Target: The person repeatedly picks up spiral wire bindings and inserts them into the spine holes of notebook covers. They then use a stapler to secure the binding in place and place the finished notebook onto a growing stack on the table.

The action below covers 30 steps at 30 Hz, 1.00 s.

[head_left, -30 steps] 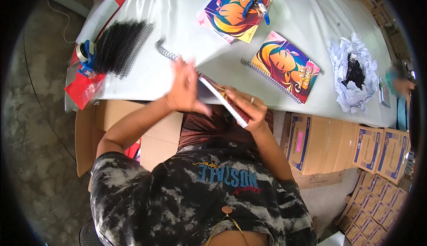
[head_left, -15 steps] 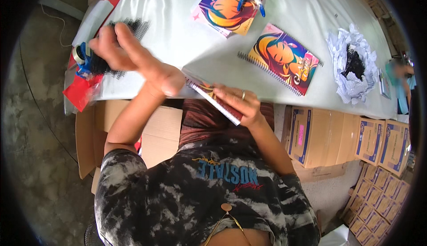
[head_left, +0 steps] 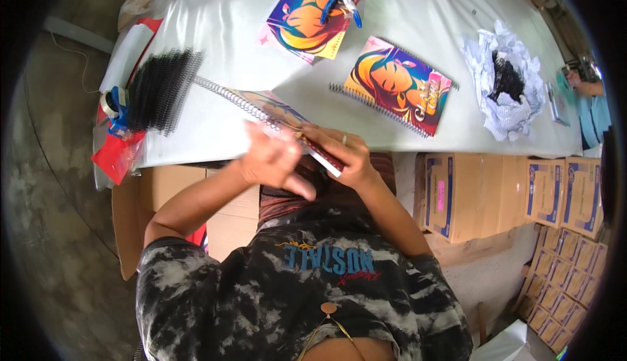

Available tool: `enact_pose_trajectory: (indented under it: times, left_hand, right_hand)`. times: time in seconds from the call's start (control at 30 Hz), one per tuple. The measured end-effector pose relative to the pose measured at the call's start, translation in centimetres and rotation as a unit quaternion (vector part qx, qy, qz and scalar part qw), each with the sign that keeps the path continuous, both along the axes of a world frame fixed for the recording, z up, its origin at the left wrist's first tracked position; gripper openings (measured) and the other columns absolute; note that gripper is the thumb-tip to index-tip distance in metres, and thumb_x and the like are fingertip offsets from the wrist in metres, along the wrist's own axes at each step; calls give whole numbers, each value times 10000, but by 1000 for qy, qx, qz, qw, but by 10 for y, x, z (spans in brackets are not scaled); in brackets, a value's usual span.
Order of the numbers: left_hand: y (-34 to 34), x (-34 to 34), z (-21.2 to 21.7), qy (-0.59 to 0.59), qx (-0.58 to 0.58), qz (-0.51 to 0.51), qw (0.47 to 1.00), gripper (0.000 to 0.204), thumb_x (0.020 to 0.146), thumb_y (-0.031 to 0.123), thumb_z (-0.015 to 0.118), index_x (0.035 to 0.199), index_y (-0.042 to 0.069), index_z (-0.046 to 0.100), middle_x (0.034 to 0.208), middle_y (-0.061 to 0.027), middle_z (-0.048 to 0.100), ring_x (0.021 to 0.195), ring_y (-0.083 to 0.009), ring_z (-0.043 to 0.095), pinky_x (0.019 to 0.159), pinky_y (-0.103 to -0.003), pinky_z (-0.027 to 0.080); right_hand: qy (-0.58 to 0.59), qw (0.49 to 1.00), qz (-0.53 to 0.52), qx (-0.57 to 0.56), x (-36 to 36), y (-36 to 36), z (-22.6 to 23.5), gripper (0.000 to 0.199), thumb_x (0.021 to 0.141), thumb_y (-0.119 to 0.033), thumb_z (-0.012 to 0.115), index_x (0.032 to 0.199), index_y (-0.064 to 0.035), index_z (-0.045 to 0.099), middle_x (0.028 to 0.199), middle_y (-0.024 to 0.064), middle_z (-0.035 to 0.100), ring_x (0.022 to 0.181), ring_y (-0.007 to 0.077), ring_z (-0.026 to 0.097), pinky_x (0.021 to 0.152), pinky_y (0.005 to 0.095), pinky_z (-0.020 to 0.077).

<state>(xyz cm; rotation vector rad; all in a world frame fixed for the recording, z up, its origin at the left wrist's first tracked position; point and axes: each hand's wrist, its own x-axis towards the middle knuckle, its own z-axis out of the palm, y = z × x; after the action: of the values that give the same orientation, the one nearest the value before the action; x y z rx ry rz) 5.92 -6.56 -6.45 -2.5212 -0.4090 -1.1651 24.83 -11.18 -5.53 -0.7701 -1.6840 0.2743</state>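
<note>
My right hand [head_left: 346,155] grips a notebook [head_left: 323,157] with a colourful cover, holding it tilted over the table's front edge. A spiral binding coil [head_left: 225,94] runs along the notebook's edge, and its free end sticks out to the upper left. My left hand [head_left: 274,158] is beside the coil, somewhat blurred, thumb stretched out and fingers apart; whether it touches the coil I cannot tell. To the left lies a pile of black spiral coils [head_left: 163,90]. Right of my hands lies another notebook [head_left: 395,87] with a coil along its near edge.
Blue-handled pliers [head_left: 341,8] rest on a stack of covers [head_left: 307,31] at the back. Crumpled paper [head_left: 483,100] holding black scraps is at the right. A blue tape dispenser [head_left: 117,109] sits at the left edge. Cardboard boxes [head_left: 483,194] stand under the table; another person's arm [head_left: 588,88] shows far right.
My left hand has swung down and right from above the black coils to beside the notebook. The coil's protruding length now shows clearly. My right hand keeps its grip.
</note>
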Motion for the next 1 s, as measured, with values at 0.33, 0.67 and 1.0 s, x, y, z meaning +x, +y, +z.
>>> enact_pose_trajectory:
  times: [0.33,0.67,1.0]
  left_hand:
    - [15,1,-9,89,-64,-173,979,905,716,743,471,1259,21,413,1222,-260,415,1155,-406,373,895,-643,246]
    - [-4,25,27,-12,28,-32,999,917,726,772,373,1345,99,324,1313,-257,352,1148,-446,349,879,-642,263]
    - [-48,51,83,-61,-393,-111,911,801,887,371,477,1363,-126,68,1389,-388,91,1287,-520,169,1034,-533,212]
  right_hand:
    - [61,997,12,-50,-9,-3,-1,452,692,45,639,1136,-19,589,1010,164,642,842,290,652,713,354,526]
    - [47,994,21,-94,-10,-5,2,398,762,-206,669,1097,-4,597,907,116,658,732,246,645,632,326,500]
    - [144,982,107,-56,-27,-19,30,681,831,-243,541,1388,10,242,1489,178,121,1371,407,20,1098,501,83]
